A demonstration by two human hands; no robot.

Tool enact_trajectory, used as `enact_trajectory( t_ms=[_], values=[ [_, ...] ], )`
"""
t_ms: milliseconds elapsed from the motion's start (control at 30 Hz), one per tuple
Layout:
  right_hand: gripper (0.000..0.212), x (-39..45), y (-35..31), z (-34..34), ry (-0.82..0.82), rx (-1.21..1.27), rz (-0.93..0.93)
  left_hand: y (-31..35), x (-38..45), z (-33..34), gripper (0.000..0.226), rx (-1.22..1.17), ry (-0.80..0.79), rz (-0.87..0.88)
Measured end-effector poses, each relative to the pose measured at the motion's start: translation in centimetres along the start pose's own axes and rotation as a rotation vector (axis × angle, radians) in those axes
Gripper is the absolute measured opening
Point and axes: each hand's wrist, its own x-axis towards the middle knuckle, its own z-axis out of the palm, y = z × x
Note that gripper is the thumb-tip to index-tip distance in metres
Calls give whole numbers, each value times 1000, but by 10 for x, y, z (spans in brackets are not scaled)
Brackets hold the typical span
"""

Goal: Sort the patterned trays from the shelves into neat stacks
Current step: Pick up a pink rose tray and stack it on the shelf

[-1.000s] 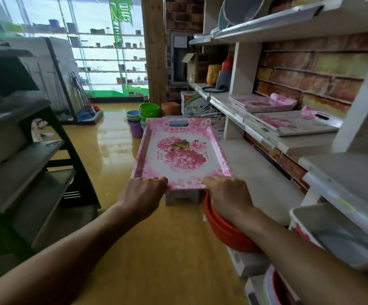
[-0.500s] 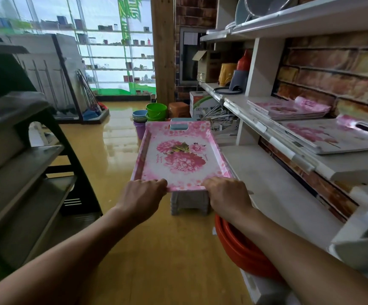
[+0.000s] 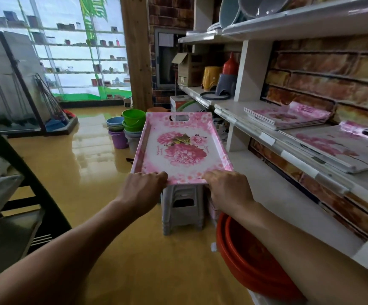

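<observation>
1. I hold one tray point(image 3: 182, 148) level in front of me, above a grey stool point(image 3: 182, 208) on the floor, beside the shelf point(image 3: 273, 139).
2. My left hand point(image 3: 144, 190) and right hand point(image 3: 227, 190) both grip its near short edge, fingers curled round the rim.
3. The tray looks stiff, light and glossy, so I judge it can slip; a grip at both near corners keeps it flat.
4. Two stacks point(image 3: 288, 117) of similar trays lie on the shelf to my right; this one probably belongs there.
</observation>
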Motion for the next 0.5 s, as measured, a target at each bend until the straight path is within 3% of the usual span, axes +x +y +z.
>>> enact_trajectory(
  t_ms=[267,500],
  values=[
    [18,40,57,39,41,-46,83,-3,97,41,21,12,24,105],
    [25,86,132,72,44,-128,155,10,201,65,25,-11,94,178]
  ],
)
